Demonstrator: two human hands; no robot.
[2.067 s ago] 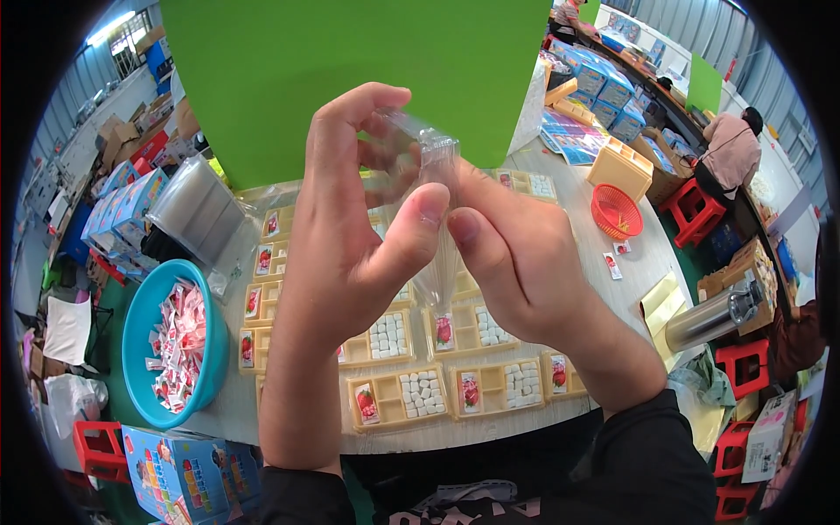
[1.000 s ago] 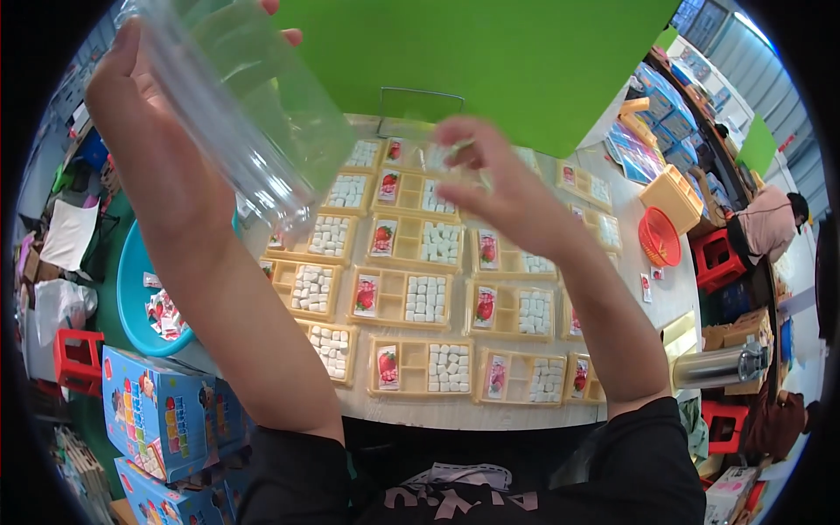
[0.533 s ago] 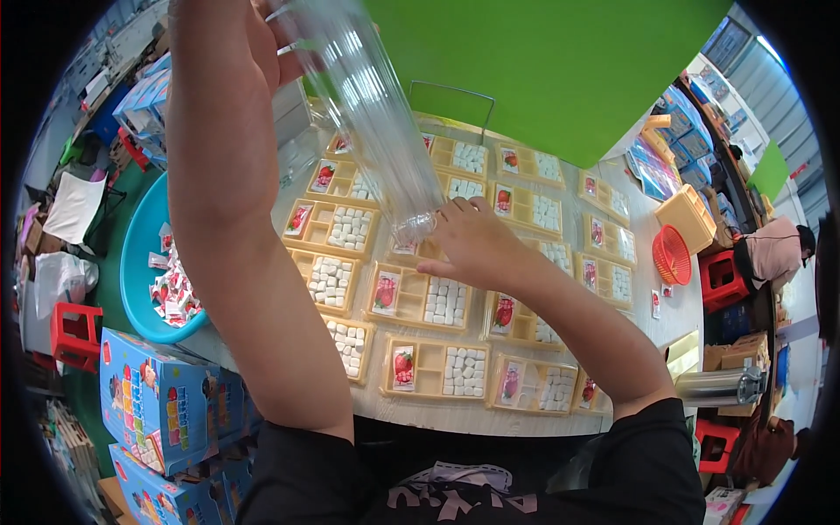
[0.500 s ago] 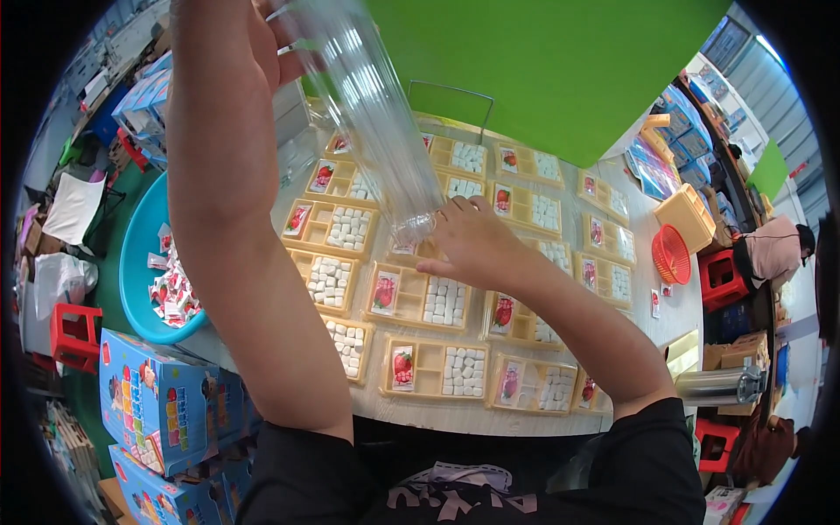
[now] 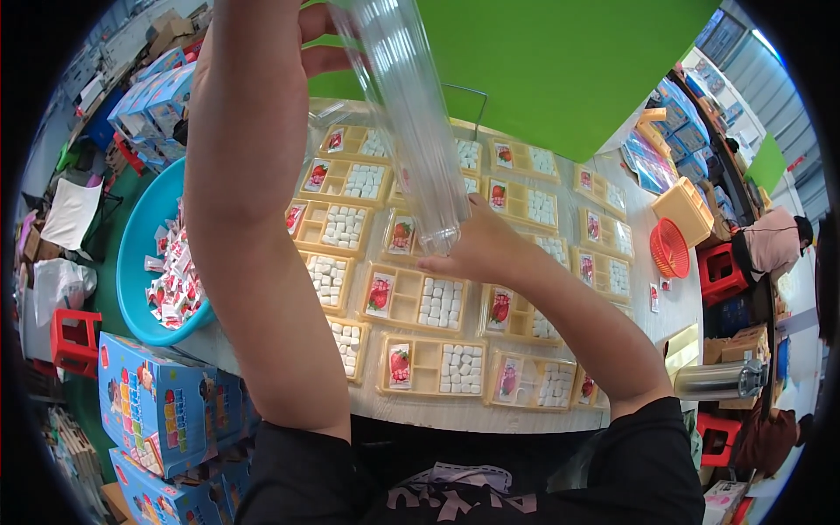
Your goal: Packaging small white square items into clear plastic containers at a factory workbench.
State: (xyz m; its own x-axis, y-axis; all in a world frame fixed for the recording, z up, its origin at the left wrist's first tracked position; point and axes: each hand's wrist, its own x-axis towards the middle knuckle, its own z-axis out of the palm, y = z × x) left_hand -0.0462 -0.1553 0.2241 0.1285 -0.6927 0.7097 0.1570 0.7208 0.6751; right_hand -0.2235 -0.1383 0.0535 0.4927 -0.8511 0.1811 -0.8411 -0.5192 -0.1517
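Note:
A long stack of nested clear plastic covers (image 5: 411,122) slants over the table between my hands. My left hand (image 5: 322,42) is raised at the top, its fingers around the upper end of the stack; part of that hand is cut off by the frame's edge. Low on the stack, my right hand (image 5: 492,243) is closed around the lower end. Beneath lie rows of beige compartment trays (image 5: 427,380), each with a strawberry-printed sachet (image 5: 400,366) on one side and small white marshmallow-like pieces (image 5: 462,369) on the other. Some trays on the right carry clear covers.
To the left stands a turquoise basin (image 5: 131,289) heaped with sachets, above printed blue boxes (image 5: 144,394). A red basket (image 5: 669,248) and a metal cylinder (image 5: 717,382) sit on the right. A green panel (image 5: 560,70) rises behind the trays. Other people sit at far right.
The stack of clear covers has shifted a little to the right, and both my hands have moved with it. The trays on the table are unchanged.

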